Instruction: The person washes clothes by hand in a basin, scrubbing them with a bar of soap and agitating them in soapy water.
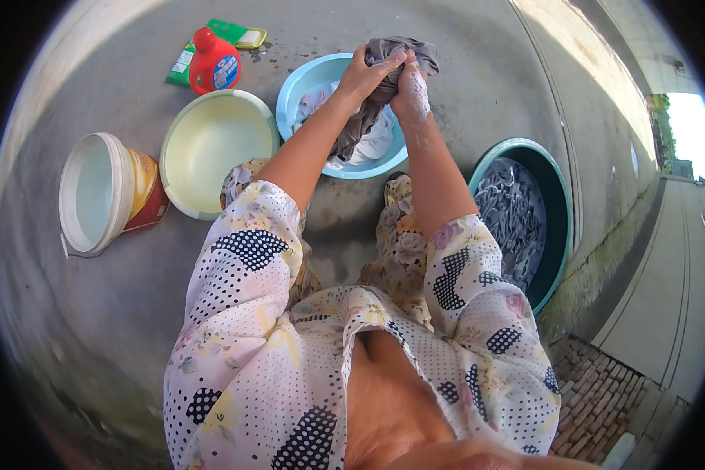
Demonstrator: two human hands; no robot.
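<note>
Both hands hold a bunched grey-brown wet cloth [400, 54] over the far right rim of a light blue plastic basin [286, 106]. My left hand [364, 76] grips its left side, thumb across the fabric. My right hand [411, 94], with soap suds on its back and wrist, grips it from the right. Part of the grey-brown cloth hangs down into the basin, where white cloth [371, 144] and a pinkish patterned cloth [312, 103] lie. Folds of fabric hide some of the fingertips.
Left stand a pale yellow basin [217, 150] and a white-rimmed bucket [103, 194] of water. Beyond are a red detergent bottle [211, 64], a green packet [182, 66] and a yellow-green tray [257, 39]. A dark green tub [555, 235] of soaking dark cloth stands right, near a wall [602, 194].
</note>
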